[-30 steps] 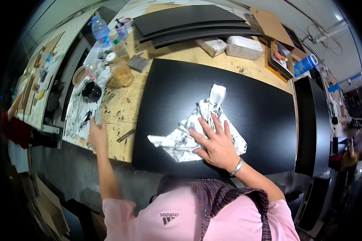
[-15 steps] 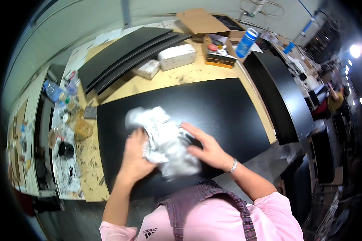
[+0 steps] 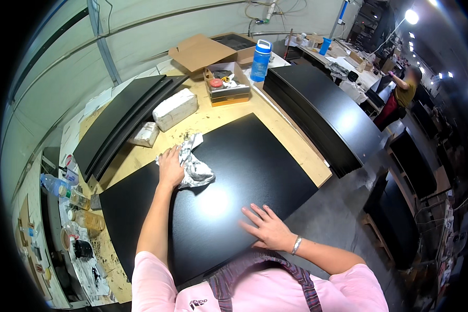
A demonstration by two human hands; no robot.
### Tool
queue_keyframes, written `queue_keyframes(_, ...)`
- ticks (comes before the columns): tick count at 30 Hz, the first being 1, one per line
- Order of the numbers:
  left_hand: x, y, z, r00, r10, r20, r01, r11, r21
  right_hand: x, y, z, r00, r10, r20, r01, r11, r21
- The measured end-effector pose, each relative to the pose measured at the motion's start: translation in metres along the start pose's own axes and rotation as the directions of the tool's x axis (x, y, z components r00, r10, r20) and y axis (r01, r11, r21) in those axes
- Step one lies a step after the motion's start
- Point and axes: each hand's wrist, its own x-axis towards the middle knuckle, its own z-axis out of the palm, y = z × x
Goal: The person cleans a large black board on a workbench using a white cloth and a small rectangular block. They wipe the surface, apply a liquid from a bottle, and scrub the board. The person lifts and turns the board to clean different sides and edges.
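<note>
A large flat black panel (image 3: 268, 161) lies on the wooden worktable in front of me. My left hand (image 3: 170, 167) is at its far edge, left of the middle, with the fingers closed over a crumpled white rag (image 3: 196, 170) stained with dark smudges. Most of the rag spreads out to the right of that hand, against the panel. Closer to me, my right hand (image 3: 269, 230) has its fingers spread over the panel near the front edge. It holds nothing and wears a bracelet at the wrist.
Stacked black panels (image 3: 317, 99) stand at the right, others (image 3: 122, 112) at the far left beside white wrapped blocks (image 3: 175, 109). A small box of supplies (image 3: 228, 91) and a blue bottle (image 3: 261, 61) sit behind. Jars (image 3: 87, 221) line the left edge. A co-worker (image 3: 403, 96) stands far right.
My left hand has carried the rag to the panel's far edge. My right hand has come away from the rag and spread over the panel near me. The view has turned.
</note>
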Motion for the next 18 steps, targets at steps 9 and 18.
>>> queue_keyframes(9,-0.032,0.087,0.017,0.995,0.08,-0.05,-0.092,0.94,-0.327,-0.03,-0.001,0.041,0.975,-0.025,-0.219,0.0,0.994,-0.11)
queue_keyframes(18,-0.064,0.022,-0.018,0.986,-0.153,-0.066,0.151,0.988,-0.032,-0.038,0.033,-0.004,0.999,0.0,-0.053,-0.003,0.998,-0.069)
